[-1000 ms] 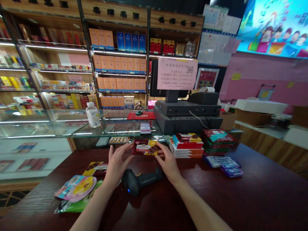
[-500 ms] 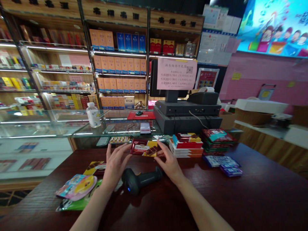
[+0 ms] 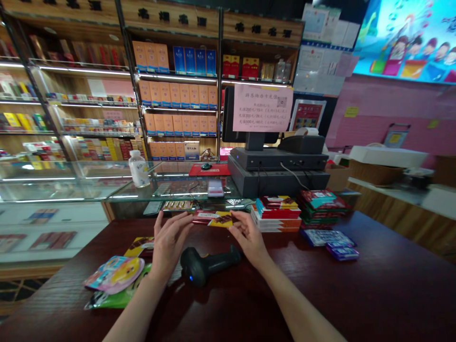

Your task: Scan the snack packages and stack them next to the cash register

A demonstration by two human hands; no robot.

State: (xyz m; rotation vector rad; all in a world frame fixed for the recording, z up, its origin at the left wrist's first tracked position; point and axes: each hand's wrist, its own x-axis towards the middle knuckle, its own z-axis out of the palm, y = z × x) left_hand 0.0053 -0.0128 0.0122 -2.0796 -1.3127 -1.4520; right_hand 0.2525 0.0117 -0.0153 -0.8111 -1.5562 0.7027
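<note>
A flat red and yellow chocolate bar (image 3: 213, 219) is held between both my hands above the dark wooden counter (image 3: 374, 294), its face tipped almost flat. My left hand (image 3: 167, 242) touches its left end with fingers spread. My right hand (image 3: 249, 237) pinches its right end. A black barcode scanner (image 3: 204, 263) lies on the counter just below and between my hands.
Stacked chocolate bars (image 3: 278, 213) and a second stack (image 3: 322, 205) sit to the right, with small blue packs (image 3: 335, 244) in front. Colourful snack pouches (image 3: 116, 275) lie at the left. Behind stand a cash register (image 3: 278, 171), a glass display case (image 3: 107, 187) and shelves.
The chocolate bar has tilted from facing me to lying nearly flat and moved slightly away. Both hands shifted a little up and forward with it.
</note>
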